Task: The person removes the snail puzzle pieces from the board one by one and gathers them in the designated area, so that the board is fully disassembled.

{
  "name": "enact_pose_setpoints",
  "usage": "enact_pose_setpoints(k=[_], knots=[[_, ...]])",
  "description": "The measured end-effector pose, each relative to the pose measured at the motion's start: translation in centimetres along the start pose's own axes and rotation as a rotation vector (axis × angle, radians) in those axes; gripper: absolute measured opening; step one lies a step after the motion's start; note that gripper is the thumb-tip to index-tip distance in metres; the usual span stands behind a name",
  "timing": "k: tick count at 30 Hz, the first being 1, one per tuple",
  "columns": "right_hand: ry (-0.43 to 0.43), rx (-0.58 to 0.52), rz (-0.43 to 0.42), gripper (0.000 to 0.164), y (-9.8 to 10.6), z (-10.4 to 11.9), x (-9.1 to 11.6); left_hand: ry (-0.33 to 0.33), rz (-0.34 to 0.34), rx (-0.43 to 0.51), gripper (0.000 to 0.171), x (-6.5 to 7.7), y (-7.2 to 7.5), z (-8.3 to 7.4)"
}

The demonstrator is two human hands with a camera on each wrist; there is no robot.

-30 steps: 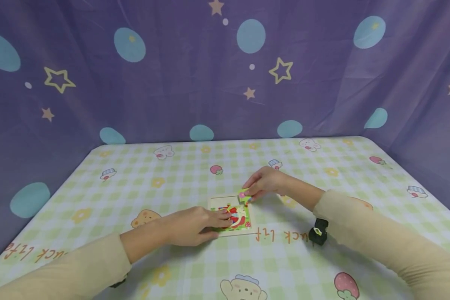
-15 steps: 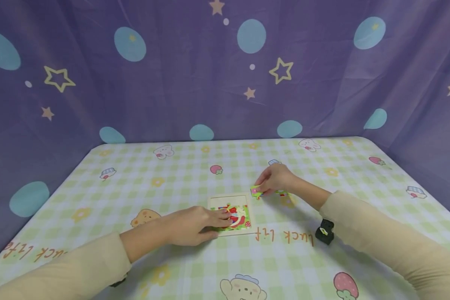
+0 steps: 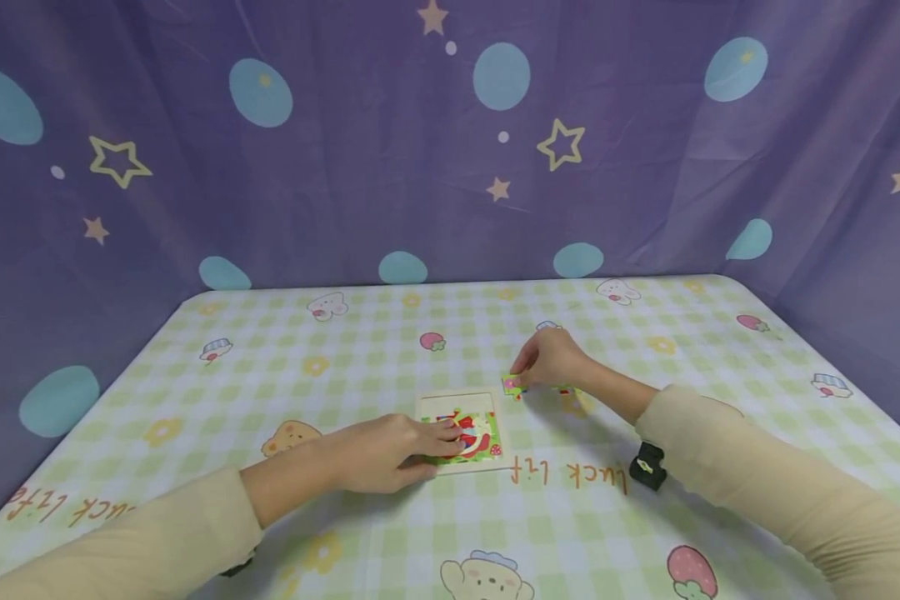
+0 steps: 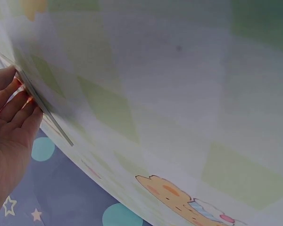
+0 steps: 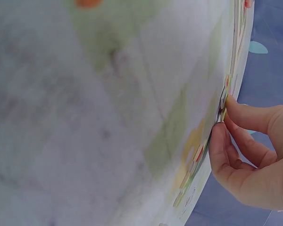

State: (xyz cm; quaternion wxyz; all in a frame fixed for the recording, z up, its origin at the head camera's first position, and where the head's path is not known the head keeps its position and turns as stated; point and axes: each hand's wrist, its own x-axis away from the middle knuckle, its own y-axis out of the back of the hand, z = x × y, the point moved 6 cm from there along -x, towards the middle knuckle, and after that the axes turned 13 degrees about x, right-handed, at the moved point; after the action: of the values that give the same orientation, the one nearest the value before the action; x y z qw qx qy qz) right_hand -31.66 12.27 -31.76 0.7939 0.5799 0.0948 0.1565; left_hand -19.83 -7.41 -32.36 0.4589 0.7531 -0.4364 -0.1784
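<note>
A small square wooden jigsaw tray (image 3: 450, 404) lies on the table, its near part filled with colourful pieces and its far strip bare wood. My left hand (image 3: 390, 452) rests on the tray's left side with fairly straight fingers, covering some of the picture; the left wrist view shows these fingers (image 4: 26, 106) over the tray's edge. Just beyond the tray's right far corner, my right hand (image 3: 551, 358) pinches a green and pink jigsaw piece (image 3: 511, 385) between thumb and fingers, low at the cloth. Another jigsaw piece (image 3: 566, 389) lies partly hidden under that hand.
A green-and-white checked cloth (image 3: 390, 533) with printed animals and flowers covers the table. Behind it hangs a purple curtain (image 3: 360, 167) with stars and blue dots. A dark wrist device (image 3: 648, 467) sits under the right sleeve.
My right hand has carried the jigsaw piece from over the tray's far right corner to the cloth on its right, uncovering the bare strip there. My left hand has stayed put.
</note>
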Motion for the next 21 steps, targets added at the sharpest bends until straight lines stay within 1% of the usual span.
enact_pose_setpoints(k=[9, 17, 21], knots=[[0.04, 0.006, -0.027, 0.01, 0.2, 0.05, 0.31, -0.005, -0.001, 0.002, 0.04, -0.03, 0.0, -0.08], [0.016, -0.002, -0.024, 0.011, 0.3, -0.36, 0.37, 0.002, 0.004, 0.008, 0.04, -0.07, 0.0, 0.03], [0.023, -0.002, -0.015, 0.01, 0.23, -0.39, 0.34, 0.006, 0.0, 0.009, 0.04, -0.07, -0.03, 0.07]])
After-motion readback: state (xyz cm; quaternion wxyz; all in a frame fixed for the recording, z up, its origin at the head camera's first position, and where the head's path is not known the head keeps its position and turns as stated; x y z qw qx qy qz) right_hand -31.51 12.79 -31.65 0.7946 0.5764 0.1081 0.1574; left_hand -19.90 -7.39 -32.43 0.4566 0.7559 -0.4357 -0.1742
